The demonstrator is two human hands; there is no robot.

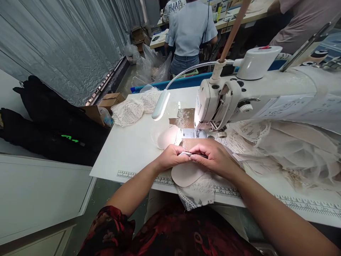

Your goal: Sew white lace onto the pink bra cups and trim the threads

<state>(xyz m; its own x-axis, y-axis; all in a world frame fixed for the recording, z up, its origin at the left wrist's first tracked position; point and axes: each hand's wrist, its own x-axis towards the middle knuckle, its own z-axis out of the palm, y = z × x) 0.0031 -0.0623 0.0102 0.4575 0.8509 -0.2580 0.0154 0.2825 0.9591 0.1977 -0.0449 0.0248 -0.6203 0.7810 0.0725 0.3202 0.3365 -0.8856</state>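
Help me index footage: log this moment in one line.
right hand: gripping slim dark metallic object | left hand: fingertips at it | below: rounded pale-pink fabric piece | ahead: white metal sewing machine

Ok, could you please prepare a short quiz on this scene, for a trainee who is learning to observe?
1. True or false: the left hand and the right hand are far apart.
2. Along which edge of the white table do the ruler markings run? A) far, B) left, C) nearest the person.
3. Complete: the large cone on top of the sewing machine is ___ in colour.

Key: 1. False, they are close together by the beige cup. 2. C. 3. White.
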